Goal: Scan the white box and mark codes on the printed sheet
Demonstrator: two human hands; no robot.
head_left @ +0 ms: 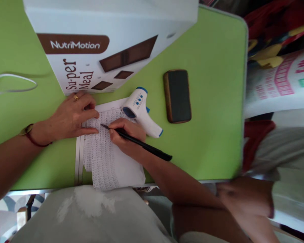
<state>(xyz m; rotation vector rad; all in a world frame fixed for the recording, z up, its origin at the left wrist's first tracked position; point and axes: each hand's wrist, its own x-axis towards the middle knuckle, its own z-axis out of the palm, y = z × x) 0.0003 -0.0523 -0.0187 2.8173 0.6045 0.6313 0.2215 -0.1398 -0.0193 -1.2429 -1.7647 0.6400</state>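
Your right hand (128, 133) has its fingers clamped on a black pen (144, 145), the tip pointing left at the paper sheets (103, 168), just beside your left fingertips; whether it touches is too fine to tell. Your left hand (77, 114) lies at the sheets' upper-left edge, thumb and forefinger apart, gripping nothing. The sheets, filled with rows of small marks, lie at lower center. Just above your right hand rests a white-and-blue infrared thermometer (144, 114). Farther out, you have a smartphone (177, 96) right of center, a NutriMotion Su-per Meal box (76, 44) at upper left, and a white cable (15, 77) at the left edge, all on the green table (212, 141).
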